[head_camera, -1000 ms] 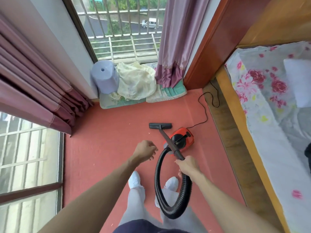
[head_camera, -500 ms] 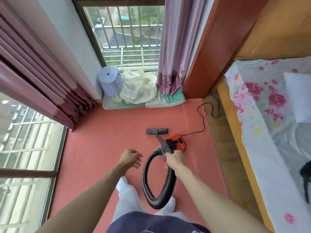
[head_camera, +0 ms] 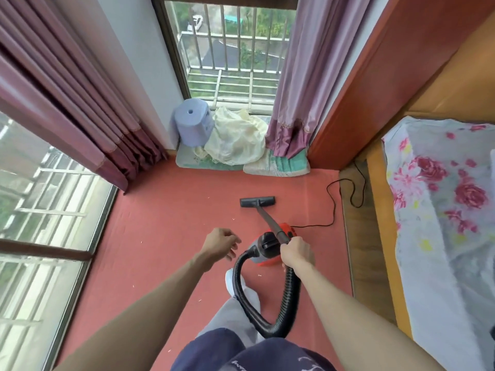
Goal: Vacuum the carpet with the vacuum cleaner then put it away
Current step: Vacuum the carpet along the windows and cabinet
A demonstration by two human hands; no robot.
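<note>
— From the head view, where's the vacuum?

— The red vacuum cleaner (head_camera: 270,247) sits on the red carpet (head_camera: 166,236), its nozzle (head_camera: 257,202) flat on the carpet ahead. The right hand (head_camera: 296,253) is wrapped round the wand (head_camera: 270,223) where the black hose (head_camera: 267,298) joins.

— And the other?

— The left hand (head_camera: 221,243) hangs loose, fingers relaxed, holding nothing. A cord (head_camera: 334,210) trails toward the bed (head_camera: 442,210).
</note>
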